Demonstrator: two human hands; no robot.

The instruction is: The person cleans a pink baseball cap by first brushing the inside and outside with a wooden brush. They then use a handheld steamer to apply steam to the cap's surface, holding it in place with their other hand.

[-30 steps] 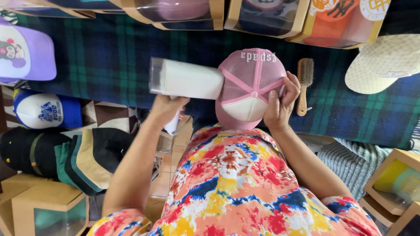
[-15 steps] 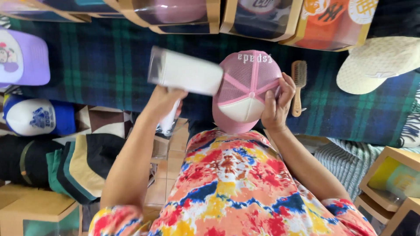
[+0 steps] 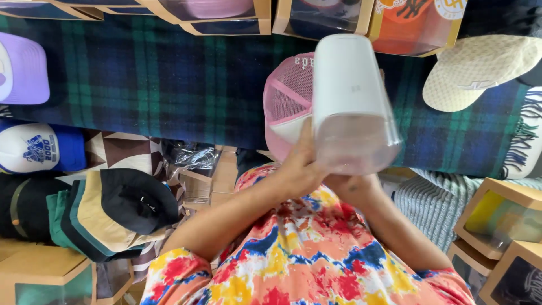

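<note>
Above plaid blanket (image 3: 169, 85): one white cylinder (image 3: 353, 101) with clear lower end, gripped by left hand (image 3: 302, 166); right hand (image 3: 353, 183) beneath it, grip unclear. One pink cap (image 3: 285, 104) behind cylinder. One cream cap (image 3: 480, 70) right; one stack of caps (image 3: 113, 212) left.

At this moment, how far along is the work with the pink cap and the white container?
Done: several caps already sit in window boxes along the top of the plaid blanket. In hand: the left hand and right hand hold the white container in front of the pink cap. Left: the pink cap is not boxed, and a stack of caps and a cream cap lie loose.
</note>
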